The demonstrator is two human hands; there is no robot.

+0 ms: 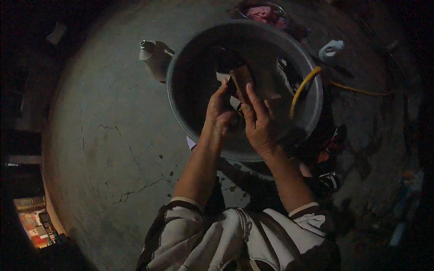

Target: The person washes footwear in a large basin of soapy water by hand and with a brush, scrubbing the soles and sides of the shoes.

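A large grey round tub point(175, 106) stands before me with both my hands inside its rim. My left hand point(220, 108) is closed on a dark shoe point(224, 58) with white parts, its thumb on a pale patch. Against that shoe lies a brown wooden brush point(242, 82), gripped by my right hand point(260, 119), its fingers stretched along the block. The brush's underside is hidden, and deep shadow blurs the shoe's outline. Another black-and-white shoe point(289, 77) rests against the tub's right inner side, apart from my hands.
A yellow hose point(304, 88) bends over the tub's right rim. Left of the tub is a pale jug point(156, 56); a white container point(331, 50) stands to the right. Beyond the tub, a basin point(284, 16) holds pink cloth point(264, 14). Cracks mark the concrete floor point(117, 113).
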